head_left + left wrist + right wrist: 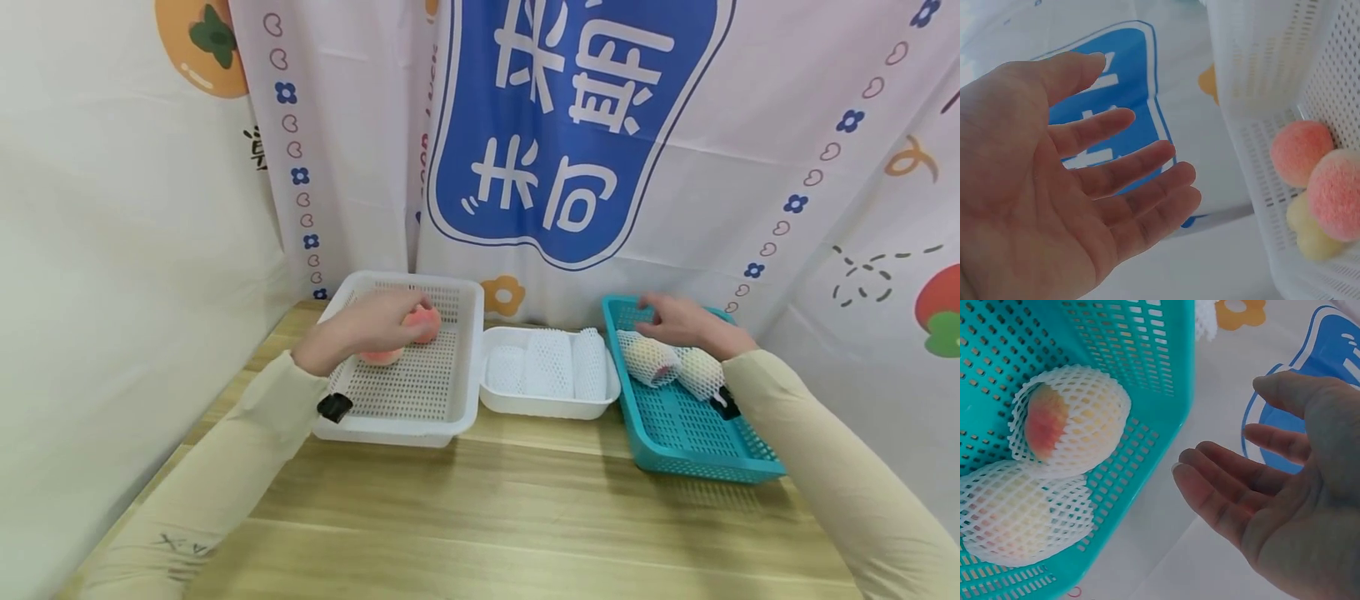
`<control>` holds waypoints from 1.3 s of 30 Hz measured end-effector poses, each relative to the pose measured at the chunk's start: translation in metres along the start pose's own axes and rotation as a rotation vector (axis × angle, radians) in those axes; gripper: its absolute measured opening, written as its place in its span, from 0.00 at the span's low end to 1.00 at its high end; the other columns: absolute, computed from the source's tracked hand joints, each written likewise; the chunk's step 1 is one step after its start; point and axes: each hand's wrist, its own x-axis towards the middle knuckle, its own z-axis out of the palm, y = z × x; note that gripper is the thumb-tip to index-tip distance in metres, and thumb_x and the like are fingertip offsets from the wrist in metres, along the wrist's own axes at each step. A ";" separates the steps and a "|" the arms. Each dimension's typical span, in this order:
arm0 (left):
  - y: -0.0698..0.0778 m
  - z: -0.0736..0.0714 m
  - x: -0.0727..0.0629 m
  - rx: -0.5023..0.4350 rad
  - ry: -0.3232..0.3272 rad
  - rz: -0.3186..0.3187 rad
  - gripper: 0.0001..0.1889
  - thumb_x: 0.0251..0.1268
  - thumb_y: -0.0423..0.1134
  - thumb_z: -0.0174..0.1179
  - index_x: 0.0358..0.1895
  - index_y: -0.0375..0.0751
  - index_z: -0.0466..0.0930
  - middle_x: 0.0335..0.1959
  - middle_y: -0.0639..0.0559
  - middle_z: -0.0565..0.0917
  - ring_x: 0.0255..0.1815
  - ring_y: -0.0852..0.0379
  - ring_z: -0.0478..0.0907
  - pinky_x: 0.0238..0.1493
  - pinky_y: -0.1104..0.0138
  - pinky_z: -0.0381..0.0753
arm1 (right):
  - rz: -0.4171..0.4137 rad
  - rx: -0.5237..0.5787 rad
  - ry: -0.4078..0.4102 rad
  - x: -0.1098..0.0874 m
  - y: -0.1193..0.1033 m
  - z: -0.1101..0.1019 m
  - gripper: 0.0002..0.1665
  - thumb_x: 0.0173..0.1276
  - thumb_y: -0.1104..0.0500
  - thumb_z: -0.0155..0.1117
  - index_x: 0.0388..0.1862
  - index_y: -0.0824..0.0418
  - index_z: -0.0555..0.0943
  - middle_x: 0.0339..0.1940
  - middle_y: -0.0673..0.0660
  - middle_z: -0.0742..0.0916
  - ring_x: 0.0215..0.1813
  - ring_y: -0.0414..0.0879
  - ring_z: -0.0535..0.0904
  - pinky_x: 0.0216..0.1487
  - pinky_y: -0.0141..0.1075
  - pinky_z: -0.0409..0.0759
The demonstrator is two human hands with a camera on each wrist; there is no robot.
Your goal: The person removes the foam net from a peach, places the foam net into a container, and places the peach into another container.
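Note:
My left hand hovers over the white basket, palm bare and fingers relaxed in the left wrist view. Pink peaches lie in that basket beside a pale yellow, lobed piece of fruit, partly covered by one of them. On the other side, my right hand is above the teal basket, holding nothing, its fingers loosely bent. Two peaches in white foam nets lie in the teal basket; a red patch shows through the open end of one net.
Between the baskets stands a small white tray with several white foam nets. All three containers rest on a wooden table. A printed white curtain hangs right behind them, and white cloth also borders both sides.

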 end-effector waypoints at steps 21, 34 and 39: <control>0.051 0.036 -0.026 -0.085 -0.014 0.112 0.26 0.71 0.55 0.54 0.66 0.45 0.70 0.63 0.51 0.77 0.63 0.55 0.75 0.64 0.56 0.76 | 0.163 0.003 -0.126 0.024 0.022 0.026 0.37 0.72 0.49 0.53 0.73 0.68 0.61 0.70 0.74 0.70 0.68 0.70 0.68 0.63 0.62 0.71; 0.068 0.057 -0.030 -0.056 -0.030 0.118 0.26 0.70 0.56 0.55 0.64 0.47 0.72 0.61 0.49 0.77 0.54 0.53 0.79 0.57 0.58 0.79 | 0.179 -0.065 -0.149 0.029 0.029 0.036 0.38 0.72 0.51 0.56 0.73 0.70 0.60 0.71 0.75 0.68 0.70 0.72 0.65 0.65 0.64 0.67; 0.072 0.061 -0.029 -0.062 -0.041 0.132 0.24 0.70 0.56 0.55 0.63 0.49 0.73 0.60 0.49 0.78 0.56 0.51 0.78 0.60 0.57 0.77 | 0.195 -0.050 -0.157 0.032 0.030 0.040 0.39 0.72 0.51 0.58 0.73 0.71 0.60 0.71 0.75 0.68 0.70 0.72 0.63 0.66 0.65 0.66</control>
